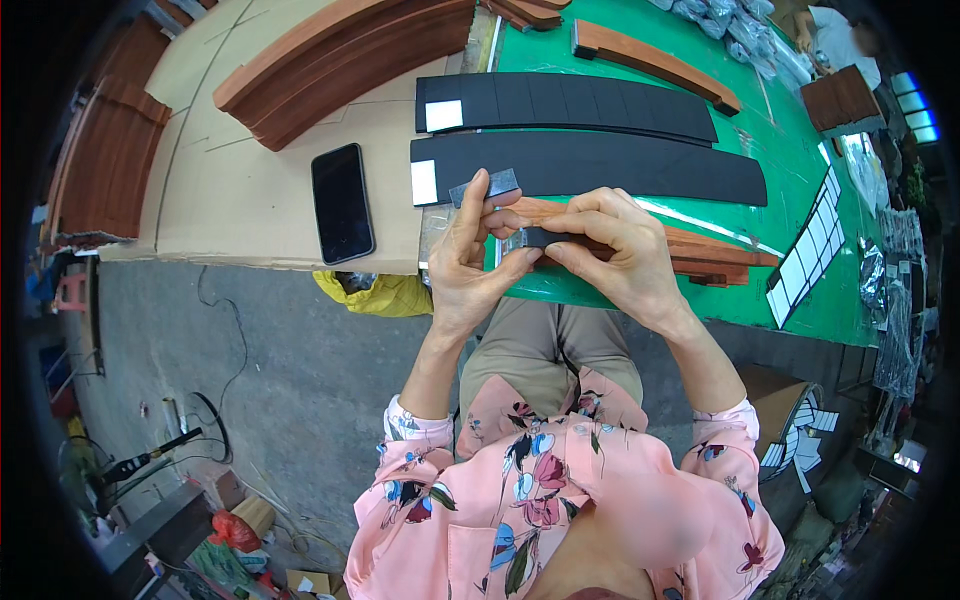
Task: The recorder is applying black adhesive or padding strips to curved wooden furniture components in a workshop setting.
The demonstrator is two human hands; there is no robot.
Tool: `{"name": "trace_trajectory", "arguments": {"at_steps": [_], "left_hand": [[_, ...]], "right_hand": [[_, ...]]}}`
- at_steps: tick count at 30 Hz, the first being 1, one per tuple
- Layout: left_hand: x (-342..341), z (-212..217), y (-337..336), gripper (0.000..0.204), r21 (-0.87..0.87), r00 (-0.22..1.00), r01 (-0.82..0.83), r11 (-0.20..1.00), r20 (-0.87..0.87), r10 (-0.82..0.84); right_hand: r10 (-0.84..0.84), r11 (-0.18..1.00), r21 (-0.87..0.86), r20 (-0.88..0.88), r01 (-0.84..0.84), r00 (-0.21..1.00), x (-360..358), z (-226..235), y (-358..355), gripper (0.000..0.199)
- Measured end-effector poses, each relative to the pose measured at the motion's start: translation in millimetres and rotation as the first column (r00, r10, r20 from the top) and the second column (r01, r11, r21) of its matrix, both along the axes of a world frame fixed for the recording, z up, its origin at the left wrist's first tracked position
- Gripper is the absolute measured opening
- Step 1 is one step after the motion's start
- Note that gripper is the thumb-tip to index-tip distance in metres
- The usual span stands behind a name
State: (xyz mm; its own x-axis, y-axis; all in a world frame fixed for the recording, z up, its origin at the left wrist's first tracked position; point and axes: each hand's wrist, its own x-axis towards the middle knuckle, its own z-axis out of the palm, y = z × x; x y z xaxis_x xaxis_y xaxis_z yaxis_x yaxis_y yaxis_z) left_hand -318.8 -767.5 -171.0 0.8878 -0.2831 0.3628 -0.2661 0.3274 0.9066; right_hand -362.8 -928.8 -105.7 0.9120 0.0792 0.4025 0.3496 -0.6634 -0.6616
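Where the table's front edge runs past the seated person's lap, both hands work just inside it, forearms coming in over the edge. Lower black panel (620, 168) lies just beyond the fingers; upper black panel (580, 105) behind it. Phone (343, 203) to the left, with cardboard (395, 210) showing between it and the left hand (460, 268). Wooden pieces (708, 258) lie beside and partly behind the right hand (625, 250), limiting that side.

Surface: cardboard at left, green covering (740, 215) at right; curved wooden stack (345, 75) at the far side, label sheet (808, 250) near the right end. Concrete floor (260, 340) below; yellow bag (385, 297) by the front edge.

Pose: right thumb and index pinch a short black strip (540, 238); left thumb and a bent finger close on its left end. Left index raised, grey block (500, 184) beside its tip; its exact hold is hidden.
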Motion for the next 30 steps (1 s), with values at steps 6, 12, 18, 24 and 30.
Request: {"name": "trace_trajectory", "arguments": {"at_steps": [6,12,18,24,30], "left_hand": [[0.1,-1.2,-0.9,0.079,-0.011,1.000,0.009,1.000,-0.006,-0.009],[1.0,1.2,1.6,0.078,0.038,0.999,0.036,0.999,0.015,-0.037],[0.7,-1.4,2.0,0.076,0.005,0.998,0.052,0.999,0.022,-0.052],[-1.6,4.5,0.2,0.076,-0.016,0.998,0.055,0.998,0.007,-0.055],[-0.1,2.9,2.6,0.076,0.054,0.997,0.033,0.998,0.061,-0.037]], "right_hand": [[-0.009,0.999,0.043,-0.049,0.011,0.999,-4.1,-0.3,-0.8,0.027],[-0.021,0.998,0.054,-0.025,0.023,0.999,-9.1,-2.8,-10.4,0.028],[-0.022,0.998,0.059,-0.010,0.022,1.000,-9.5,-4.2,-10.1,0.025],[-0.044,0.998,0.043,0.049,0.042,0.998,-9.2,-8.2,-8.3,0.023],[-0.024,1.000,-0.009,0.123,0.025,0.992,-7.6,-11.0,-9.4,0.027]]}}
